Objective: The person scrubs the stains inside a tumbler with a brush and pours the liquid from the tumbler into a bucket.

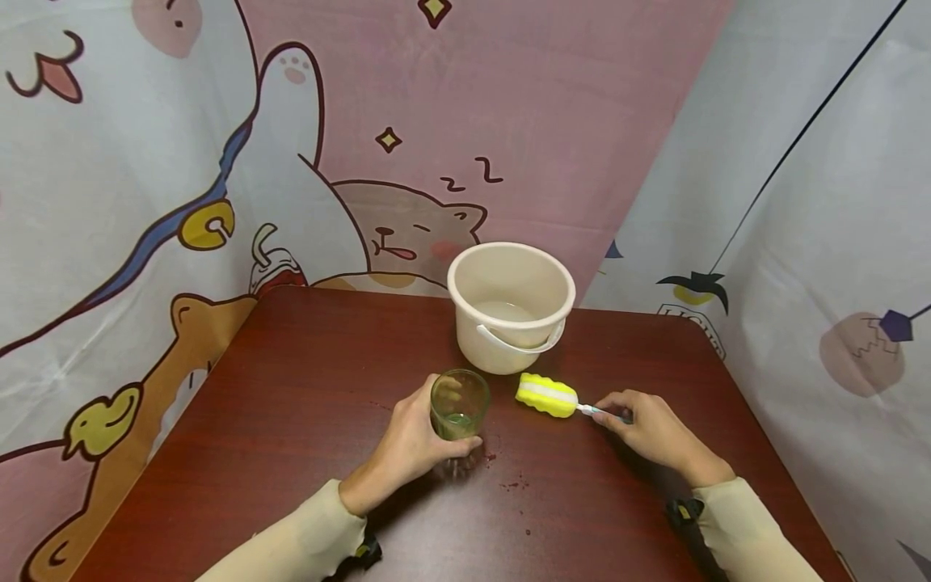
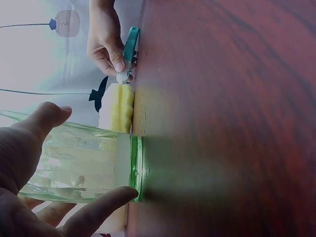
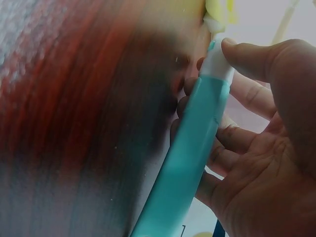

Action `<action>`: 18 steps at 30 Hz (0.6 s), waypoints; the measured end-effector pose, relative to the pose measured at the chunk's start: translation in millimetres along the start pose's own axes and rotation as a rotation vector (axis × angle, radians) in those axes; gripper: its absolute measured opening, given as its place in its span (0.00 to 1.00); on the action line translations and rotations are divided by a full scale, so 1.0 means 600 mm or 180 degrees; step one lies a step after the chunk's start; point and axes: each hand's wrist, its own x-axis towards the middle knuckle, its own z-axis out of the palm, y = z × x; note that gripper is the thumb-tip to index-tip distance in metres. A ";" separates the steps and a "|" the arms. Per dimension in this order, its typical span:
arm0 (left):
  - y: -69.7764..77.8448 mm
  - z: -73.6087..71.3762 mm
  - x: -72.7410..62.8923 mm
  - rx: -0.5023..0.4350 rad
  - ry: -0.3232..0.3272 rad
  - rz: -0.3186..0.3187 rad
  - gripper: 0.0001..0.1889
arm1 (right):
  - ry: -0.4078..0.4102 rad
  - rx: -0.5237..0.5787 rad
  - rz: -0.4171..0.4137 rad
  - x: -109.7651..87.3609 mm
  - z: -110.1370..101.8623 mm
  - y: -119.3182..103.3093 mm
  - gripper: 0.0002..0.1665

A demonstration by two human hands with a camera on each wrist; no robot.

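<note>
A clear green glass (image 1: 460, 404) stands near the middle of the table, its open mouth facing up. My left hand (image 1: 416, 436) grips it from the left, with the thumb at the near side and fingers round the far side. To its right, my right hand (image 1: 650, 427) pinches the handle of a sponge brush between thumb and fingers. The brush has a yellow and white sponge head (image 1: 547, 395) that points left, toward the glass. In the right wrist view its teal handle (image 3: 185, 153) runs along the palm, with the thumb on the white neck.
A cream bucket (image 1: 509, 311) with its handle hanging at the front stands at the table's back, behind the glass and brush. Small wet drops (image 1: 515, 486) dot the dark red table (image 1: 305, 388). A cartoon-print cloth (image 1: 553, 105) hangs behind the table.
</note>
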 end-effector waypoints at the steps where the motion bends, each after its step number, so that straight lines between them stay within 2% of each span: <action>1: 0.000 0.000 0.000 0.0001 -0.0009 -0.0006 0.43 | 0.0000 -0.0006 -0.0002 0.000 0.000 0.000 0.05; 18: -0.002 0.003 -0.001 0.0021 0.0033 -0.0008 0.44 | 0.0102 -0.0130 -0.0130 0.000 -0.008 -0.004 0.09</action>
